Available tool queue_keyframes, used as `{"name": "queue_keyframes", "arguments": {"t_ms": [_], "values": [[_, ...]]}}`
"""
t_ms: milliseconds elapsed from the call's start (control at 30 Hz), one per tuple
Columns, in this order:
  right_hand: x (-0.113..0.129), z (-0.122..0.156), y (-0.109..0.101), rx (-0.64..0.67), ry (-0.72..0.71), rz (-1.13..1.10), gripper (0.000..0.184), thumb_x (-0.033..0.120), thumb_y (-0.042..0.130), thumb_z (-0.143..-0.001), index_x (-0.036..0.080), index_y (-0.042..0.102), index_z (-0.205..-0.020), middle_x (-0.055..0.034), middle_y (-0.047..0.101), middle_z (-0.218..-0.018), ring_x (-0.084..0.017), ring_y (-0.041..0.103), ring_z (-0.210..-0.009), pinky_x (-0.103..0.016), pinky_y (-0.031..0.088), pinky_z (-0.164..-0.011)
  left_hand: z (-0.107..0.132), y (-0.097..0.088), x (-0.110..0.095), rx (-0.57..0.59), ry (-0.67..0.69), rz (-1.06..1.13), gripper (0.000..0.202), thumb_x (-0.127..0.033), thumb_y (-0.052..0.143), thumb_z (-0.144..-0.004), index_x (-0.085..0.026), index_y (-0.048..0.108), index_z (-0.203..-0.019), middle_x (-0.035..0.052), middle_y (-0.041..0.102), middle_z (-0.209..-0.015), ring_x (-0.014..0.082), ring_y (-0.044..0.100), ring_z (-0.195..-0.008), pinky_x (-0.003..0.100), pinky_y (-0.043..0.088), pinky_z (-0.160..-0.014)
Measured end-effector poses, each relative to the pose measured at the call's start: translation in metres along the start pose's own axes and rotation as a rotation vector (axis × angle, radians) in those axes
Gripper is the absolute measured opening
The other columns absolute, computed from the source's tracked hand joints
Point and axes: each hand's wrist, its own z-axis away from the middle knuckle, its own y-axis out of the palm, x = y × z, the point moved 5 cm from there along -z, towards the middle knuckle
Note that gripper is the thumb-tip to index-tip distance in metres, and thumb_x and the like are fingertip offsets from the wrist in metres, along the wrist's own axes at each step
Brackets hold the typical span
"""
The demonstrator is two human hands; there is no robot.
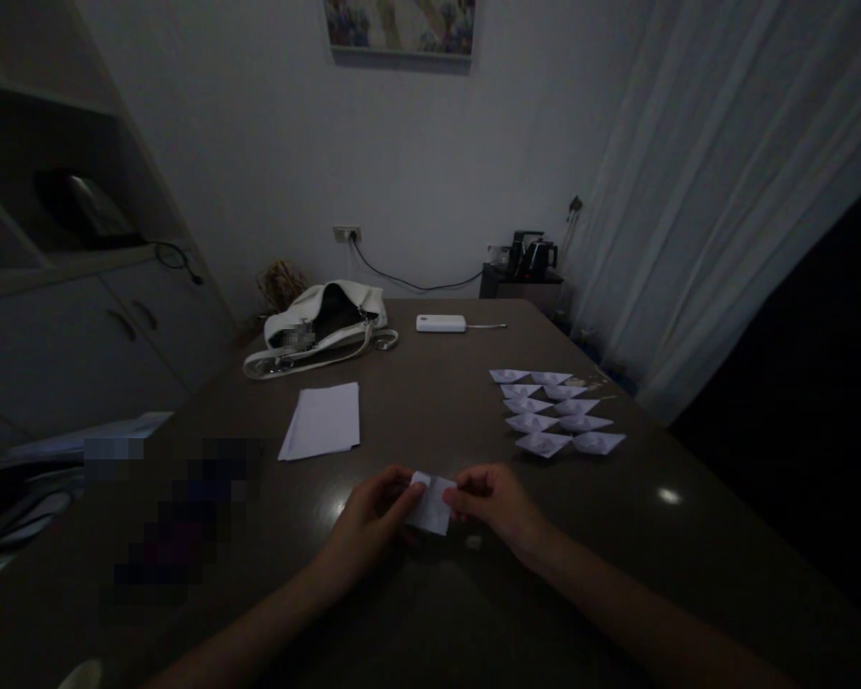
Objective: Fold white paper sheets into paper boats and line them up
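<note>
A small folded piece of white paper (431, 504) is held just above the dark table (689, 536), near its front edge. My left hand (373, 522) pinches its left side with closed fingers. My right hand (494, 502) pinches its right side, fingers curled shut. Both forearms reach in from the bottom of the view.
A stack of white paper sheets (322, 421) lies ahead to the left. Several folded paper boats (556, 411) sit in two rows to the right. A white handbag (320, 325) and a white power bank (441, 323) lie farther back. Cabinets stand left, curtains right.
</note>
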Motion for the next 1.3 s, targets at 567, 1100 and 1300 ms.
{"name": "queue_keyframes", "arguments": {"t_ms": [567,1100,1300], "values": [[0.018,0.008,0.0,-0.078,-0.243,0.119,0.036,0.049,0.064,-0.077,0.015,0.06,-0.065,0.002,0.056,-0.053,-0.01,0.051,-0.047,-0.021,0.04,-0.048,0.004,0.007,-0.004,0.162,-0.081,0.052,0.05,-0.059,0.058,-0.078,-0.009,0.062,-0.081,0.0043,0.064,-0.056,0.0144,0.061,-0.047,0.022,0.046,-0.047],[0.017,0.013,0.012,0.149,-0.259,0.396,0.021,0.031,0.06,-0.084,0.013,0.068,-0.077,-0.001,0.064,-0.066,-0.012,0.056,-0.058,-0.021,0.041,-0.054,-0.001,0.0,-0.008,0.059,0.038,-0.008,0.037,-0.047,0.062,-0.078,-0.011,0.065,-0.082,0.0043,0.068,-0.069,0.0154,0.061,-0.057,0.026,0.049,-0.056],[0.019,0.011,0.006,0.065,-0.417,0.622,0.016,0.026,0.066,-0.078,0.015,0.068,-0.067,-0.0014,0.064,-0.061,-0.013,0.057,-0.056,-0.022,0.041,-0.053,0.002,-0.006,-0.006,0.026,0.057,-0.147,0.02,-0.032,0.063,-0.077,-0.013,0.069,-0.081,0.0054,0.071,-0.07,0.019,0.065,-0.065,0.027,0.051,-0.06]]}}
